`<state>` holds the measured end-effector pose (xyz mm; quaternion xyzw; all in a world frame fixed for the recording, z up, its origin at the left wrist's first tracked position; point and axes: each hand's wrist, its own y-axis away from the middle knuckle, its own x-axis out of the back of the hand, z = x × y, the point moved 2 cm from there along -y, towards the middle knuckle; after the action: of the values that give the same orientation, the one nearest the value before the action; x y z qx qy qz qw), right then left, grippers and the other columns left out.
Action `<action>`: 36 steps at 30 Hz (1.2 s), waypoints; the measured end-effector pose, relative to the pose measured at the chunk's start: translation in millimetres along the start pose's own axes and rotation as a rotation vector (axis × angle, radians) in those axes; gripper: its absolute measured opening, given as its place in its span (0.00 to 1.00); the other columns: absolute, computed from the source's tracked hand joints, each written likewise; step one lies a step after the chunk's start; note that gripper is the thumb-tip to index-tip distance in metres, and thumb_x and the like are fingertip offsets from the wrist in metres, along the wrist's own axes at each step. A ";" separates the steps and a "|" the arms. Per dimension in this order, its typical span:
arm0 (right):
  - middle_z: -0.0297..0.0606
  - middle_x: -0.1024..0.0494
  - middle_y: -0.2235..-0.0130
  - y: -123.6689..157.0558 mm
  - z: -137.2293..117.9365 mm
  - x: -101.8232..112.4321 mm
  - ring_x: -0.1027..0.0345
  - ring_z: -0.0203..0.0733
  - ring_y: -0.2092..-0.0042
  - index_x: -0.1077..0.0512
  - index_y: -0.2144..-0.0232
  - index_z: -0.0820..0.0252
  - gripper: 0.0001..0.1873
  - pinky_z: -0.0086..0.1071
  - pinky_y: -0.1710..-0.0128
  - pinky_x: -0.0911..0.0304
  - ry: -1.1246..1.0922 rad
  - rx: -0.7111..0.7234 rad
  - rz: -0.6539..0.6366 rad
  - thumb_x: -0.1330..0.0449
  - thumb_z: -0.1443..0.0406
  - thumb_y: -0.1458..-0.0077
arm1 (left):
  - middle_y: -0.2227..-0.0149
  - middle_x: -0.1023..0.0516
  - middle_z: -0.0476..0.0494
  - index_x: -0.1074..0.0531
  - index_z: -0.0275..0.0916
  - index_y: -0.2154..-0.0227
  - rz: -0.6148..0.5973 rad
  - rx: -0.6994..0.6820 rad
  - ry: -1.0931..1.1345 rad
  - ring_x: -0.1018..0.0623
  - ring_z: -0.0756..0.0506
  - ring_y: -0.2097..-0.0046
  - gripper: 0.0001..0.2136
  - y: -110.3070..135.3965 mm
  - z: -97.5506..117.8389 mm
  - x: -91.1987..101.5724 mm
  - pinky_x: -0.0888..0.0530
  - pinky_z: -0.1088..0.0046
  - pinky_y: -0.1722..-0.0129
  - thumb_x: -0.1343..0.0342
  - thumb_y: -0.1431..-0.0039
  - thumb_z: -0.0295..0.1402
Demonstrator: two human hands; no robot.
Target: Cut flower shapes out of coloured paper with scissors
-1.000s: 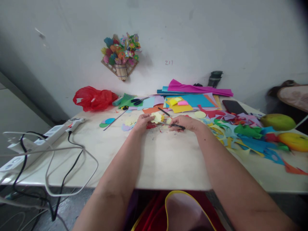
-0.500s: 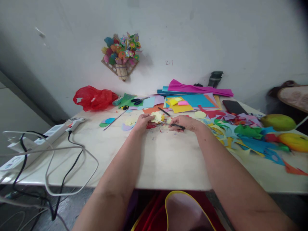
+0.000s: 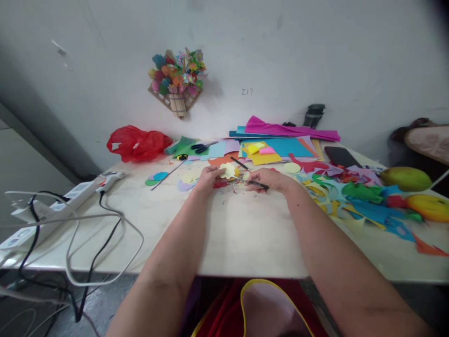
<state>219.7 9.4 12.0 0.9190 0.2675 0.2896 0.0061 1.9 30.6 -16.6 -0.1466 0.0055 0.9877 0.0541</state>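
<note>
Over the middle of the table, my left hand (image 3: 209, 178) pinches a pale yellow paper flower (image 3: 228, 170) with a scalloped edge. My right hand (image 3: 264, 179) is closed on a pair of scissors (image 3: 258, 184) with dark handles. The blades point left and reach the flower's lower right edge. Whether they are cutting into the paper is too small to tell. Small paper scraps (image 3: 220, 185) lie beneath the hands. Behind the right hand is a dark pen-like stick (image 3: 240, 164). Left of my left hand rest more pale yellow cut-outs (image 3: 190, 177).
Coloured paper scraps (image 3: 368, 206) spread along the right, near a phone (image 3: 342, 157) and two mangoes (image 3: 406, 179). Paper sheets (image 3: 280, 146) are stacked at the back. A red plastic bag (image 3: 136, 142), other scissors (image 3: 201, 148) and a power strip with cables (image 3: 75, 192) are on the left.
Almost nothing differs. The scissors and my right hand have shifted very slightly left; the paper flower stays in my left hand.
</note>
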 end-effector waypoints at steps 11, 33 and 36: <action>0.29 0.29 0.80 -0.4 0.6 -1.8 0.41 0.28 0.81 0.29 0.72 0.61 0.19 0.24 0.80 0.45 -0.065 0.038 0.029 0.30 0.54 0.60 | 0.71 0.21 0.43 0.28 0.33 0.73 0.061 -0.096 0.123 0.20 0.45 0.69 0.11 -5.2 2.0 2.8 0.21 0.69 0.66 0.33 0.57 0.31; 0.27 0.32 0.80 -30.2 17.1 -14.6 0.40 0.31 0.78 0.28 0.70 0.59 0.20 0.25 0.80 0.45 -0.138 0.120 0.220 0.28 0.55 0.65 | 0.71 0.21 0.45 0.36 0.38 0.70 0.247 -0.081 0.215 0.17 0.43 0.63 0.14 1.8 -6.7 -25.7 0.24 0.73 0.65 0.34 0.48 0.36; 0.28 0.30 0.79 -32.3 18.5 -15.2 0.37 0.34 0.77 0.27 0.71 0.58 0.19 0.26 0.79 0.44 -0.075 0.153 0.266 0.29 0.54 0.64 | 0.71 0.21 0.45 0.37 0.38 0.71 0.258 -0.085 0.246 0.17 0.44 0.67 0.15 1.2 -8.2 -26.5 0.22 0.71 0.64 0.34 0.48 0.35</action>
<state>203.4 32.1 -16.9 0.9542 0.1643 0.2321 -0.0926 29.3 26.4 -16.8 -0.2667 -0.0109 0.9604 -0.0804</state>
